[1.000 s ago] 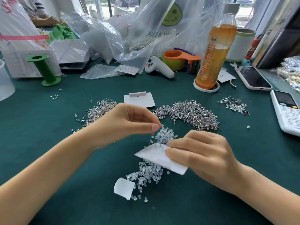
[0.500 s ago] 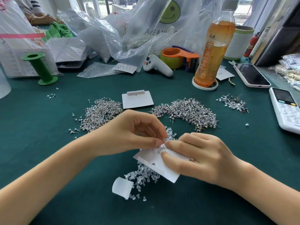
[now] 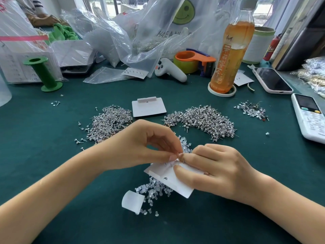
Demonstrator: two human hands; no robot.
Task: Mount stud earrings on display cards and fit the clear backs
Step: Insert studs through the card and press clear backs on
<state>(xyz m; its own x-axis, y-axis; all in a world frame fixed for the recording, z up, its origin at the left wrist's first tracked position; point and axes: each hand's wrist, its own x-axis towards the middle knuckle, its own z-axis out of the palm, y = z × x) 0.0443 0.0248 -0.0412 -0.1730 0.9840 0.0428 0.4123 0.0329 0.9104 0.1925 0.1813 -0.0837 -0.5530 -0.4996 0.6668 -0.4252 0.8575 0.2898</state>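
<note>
your right hand (image 3: 216, 170) covers much of the display card (image 3: 173, 182), and whatever your left hand (image 3: 140, 145) pinches at its fingertips is too small to tell. the card hides part of the clear backs (image 3: 154, 189). the white handset (image 3: 310, 118) is cut off at the right edge.

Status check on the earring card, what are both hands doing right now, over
Right hand grips the display card over the clear backs. Left hand pinches at a post on the card's top edge. Nothing in the way.
</note>
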